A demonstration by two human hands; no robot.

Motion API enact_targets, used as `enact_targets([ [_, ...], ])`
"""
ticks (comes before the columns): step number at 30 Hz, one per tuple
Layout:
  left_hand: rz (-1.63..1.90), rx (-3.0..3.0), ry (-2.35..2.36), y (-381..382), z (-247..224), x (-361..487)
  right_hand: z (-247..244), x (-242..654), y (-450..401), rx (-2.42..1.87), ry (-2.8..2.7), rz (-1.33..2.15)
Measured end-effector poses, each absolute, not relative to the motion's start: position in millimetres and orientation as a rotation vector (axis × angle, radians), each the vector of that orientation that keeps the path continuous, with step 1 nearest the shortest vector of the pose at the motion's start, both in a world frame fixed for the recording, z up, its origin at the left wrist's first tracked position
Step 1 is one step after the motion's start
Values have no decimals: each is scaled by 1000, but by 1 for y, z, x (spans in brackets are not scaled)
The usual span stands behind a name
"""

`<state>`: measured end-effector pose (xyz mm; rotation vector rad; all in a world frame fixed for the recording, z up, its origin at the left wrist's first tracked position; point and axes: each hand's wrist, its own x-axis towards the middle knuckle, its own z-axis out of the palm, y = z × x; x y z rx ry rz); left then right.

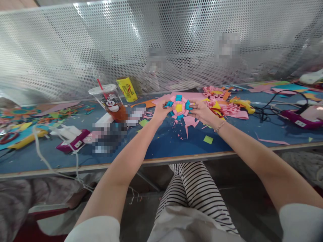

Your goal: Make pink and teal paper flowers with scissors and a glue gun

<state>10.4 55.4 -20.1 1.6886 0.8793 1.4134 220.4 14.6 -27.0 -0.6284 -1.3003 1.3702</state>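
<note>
Holds a round paper flower, pink and blue with a yellow centre, above the middle of the blue worktop, its face turned toward the camera. Grasps its left edge with the left hand and its right edge with the right hand, gripping the same piece from both sides. Wears a bracelet on the right wrist and striped trousers below the worktop's near edge.

Has pink paper scraps near the flower and a green paper square to the right, closer to the near edge. Shares the worktop, on the right, with fringed pink paper, a yellow tool, a black cable and a purple block. Faces, on the left, a lidded plastic cup of brown drink with a red straw, plus another purple block nearer. Looks toward a perforated metal panel at the far side, near a yellow packet.
</note>
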Motion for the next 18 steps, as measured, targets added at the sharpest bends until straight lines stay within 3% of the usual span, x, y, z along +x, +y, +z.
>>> enact_targets([
  [18,1450,1734,900,56,-20,11,-25,220,12,-605,-1284,1406],
])
